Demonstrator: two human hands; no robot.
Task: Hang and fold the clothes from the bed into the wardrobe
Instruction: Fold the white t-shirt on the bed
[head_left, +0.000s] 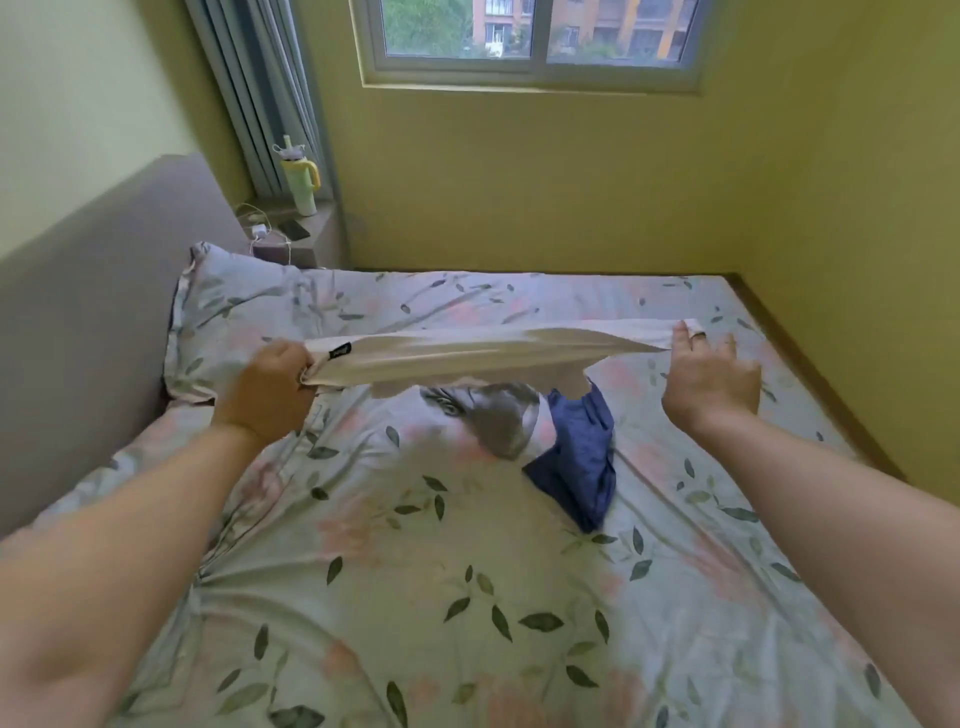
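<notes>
White garment (467, 351) held taut at mid-frame, above bed (467, 597). Left end gripped in fisted L hand (270, 387). Right corner only pinched by R hand (711, 376), other fingers splayed. Risk: weak pinch slips, cloth dropped onto blue garment (576, 457).

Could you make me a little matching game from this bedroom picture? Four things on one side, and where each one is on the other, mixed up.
Things:
1. white garment
2. blue garment
3. green tumbler
4. pillow

Places:
A. against the headboard
B. stretched between the left hand and the right hand
C. on the ledge by the curtain
D. crumpled on the bed sheet

Pairs: 1-B, 2-D, 3-C, 4-A.
</notes>
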